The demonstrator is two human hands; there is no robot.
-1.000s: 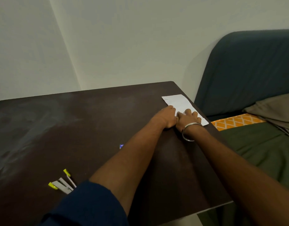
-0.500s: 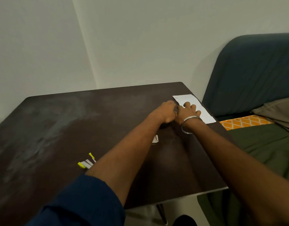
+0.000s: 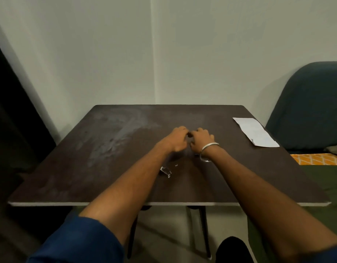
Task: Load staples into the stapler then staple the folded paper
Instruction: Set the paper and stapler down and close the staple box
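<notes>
The folded white paper lies flat at the table's far right edge, apart from both hands. My left hand and my right hand meet at the middle of the table with fingers curled. Between them they pinch a small dark thing, apparently the stapler, which the fingers mostly hide. A small shiny piece, perhaps staples, lies on the table beside my left forearm. A tiny pale bit lies just beyond it.
The dark brown table has pale smears on its left half and stands in a wall corner. A dark blue sofa with an orange patterned cloth is close on the right. Table legs and floor show below the near edge.
Both hands have left the paper and moved left together to the middle of the table. The view has swung, so the paper now sits far right. The yellow-tipped items are out of sight.
</notes>
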